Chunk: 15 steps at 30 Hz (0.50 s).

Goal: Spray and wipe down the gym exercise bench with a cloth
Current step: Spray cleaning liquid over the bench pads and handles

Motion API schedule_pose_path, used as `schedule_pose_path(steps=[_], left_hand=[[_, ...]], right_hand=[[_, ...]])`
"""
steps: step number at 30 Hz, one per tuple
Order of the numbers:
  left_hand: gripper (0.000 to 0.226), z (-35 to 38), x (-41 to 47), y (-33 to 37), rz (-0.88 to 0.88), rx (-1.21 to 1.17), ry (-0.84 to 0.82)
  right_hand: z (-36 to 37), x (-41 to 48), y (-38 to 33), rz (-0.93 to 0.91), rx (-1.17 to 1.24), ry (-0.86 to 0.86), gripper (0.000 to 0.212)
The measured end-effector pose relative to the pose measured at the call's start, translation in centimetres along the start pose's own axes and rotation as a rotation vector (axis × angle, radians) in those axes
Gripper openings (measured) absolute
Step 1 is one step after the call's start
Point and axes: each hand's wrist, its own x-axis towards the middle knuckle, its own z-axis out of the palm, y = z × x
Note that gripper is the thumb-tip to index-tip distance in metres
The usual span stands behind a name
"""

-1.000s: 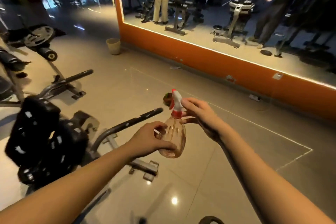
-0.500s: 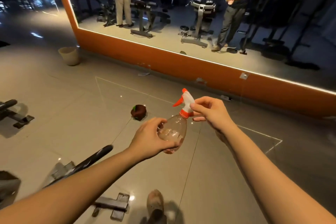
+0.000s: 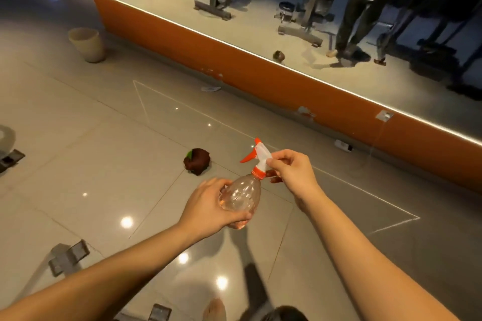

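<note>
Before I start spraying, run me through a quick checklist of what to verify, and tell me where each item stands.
1. Bottle secure: ok. The left hand grips the body of the spray bottle.
2. Spray head tight: cannot tell. The right hand pinches the spray head, but the collar's seating is not readable.
3. Liquid inside: cannot tell how much.
4. Cloth ready: not ok. The dark red cloth lies on the floor, apart from both hands.
5. Bench in front: not ok. No bench pad is in view, only metal feet at the lower left.
</note>
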Motion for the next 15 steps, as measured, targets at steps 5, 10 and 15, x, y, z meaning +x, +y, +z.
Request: schedule_pose_path(steps=[5,10,15], left_hand=[[0.067,0.0,7.3,-3.2,-0.099,-0.056,-0.016],[0.071,1.7,16.2,-7.8,-0.202,-0.003,-0.035],[0.077,5.6,26.0,-14.8,-0.329,0.002,-0.049]], right_hand=[[3.0,9.6,0.2,0.033,-0.003,-0.012,0.01],[5.2,20.9,2.2,0.075,-0.018,-0.109,0.008],[8.7,34.2,7.7,0.109,-0.044,-0.218,0.007]])
